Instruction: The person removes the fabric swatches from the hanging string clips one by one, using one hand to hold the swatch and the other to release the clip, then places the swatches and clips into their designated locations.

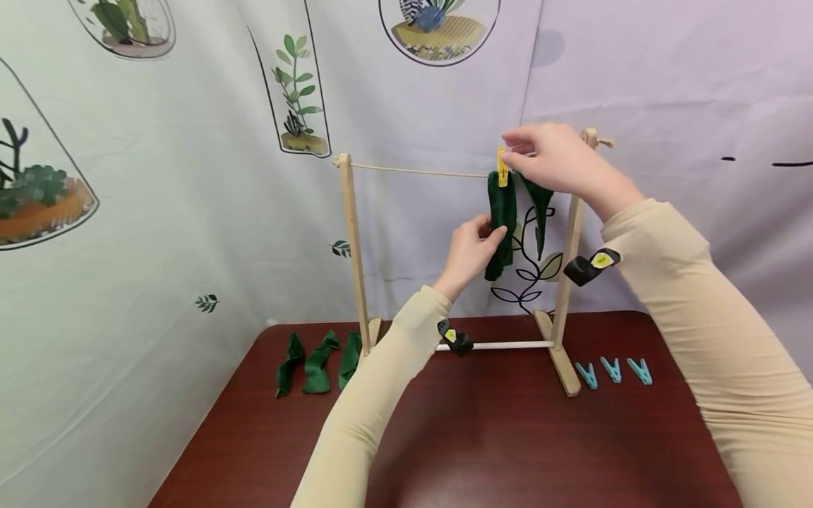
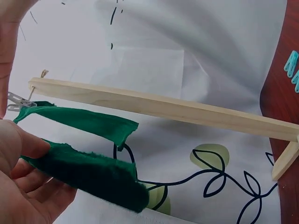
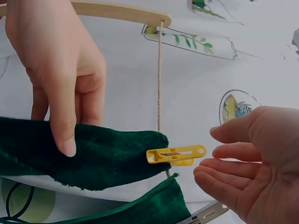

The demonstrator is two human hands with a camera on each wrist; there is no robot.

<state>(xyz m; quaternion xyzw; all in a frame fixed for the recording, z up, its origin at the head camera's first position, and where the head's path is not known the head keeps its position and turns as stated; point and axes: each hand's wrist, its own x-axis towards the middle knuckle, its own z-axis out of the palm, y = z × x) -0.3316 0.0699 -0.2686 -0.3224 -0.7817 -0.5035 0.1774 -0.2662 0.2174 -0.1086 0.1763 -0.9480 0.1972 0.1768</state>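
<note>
A wooden drying rack [image 1: 353, 247] with a string line [image 1: 419, 171] stands on the table. A dark green cloth [image 1: 501, 226] hangs from the line under a yellow peg [image 1: 502, 168]. My left hand [image 1: 471, 248] pinches this green cloth [image 3: 103, 158] between thumb and fingers, below the yellow peg [image 3: 175, 155]. My right hand [image 3: 247, 163] is open just beside the peg, fingers slightly apart from it. A second green cloth [image 1: 540, 208] hangs to the right near the rack's post, held by a pale peg [image 2: 16, 100].
Three more green cloths [image 1: 315, 361] lie on the dark red table [image 1: 483, 437] left of the rack's foot. Three blue pegs [image 1: 612, 370] lie to the right of the rack. A printed curtain [image 1: 159, 233] closes off the back and left.
</note>
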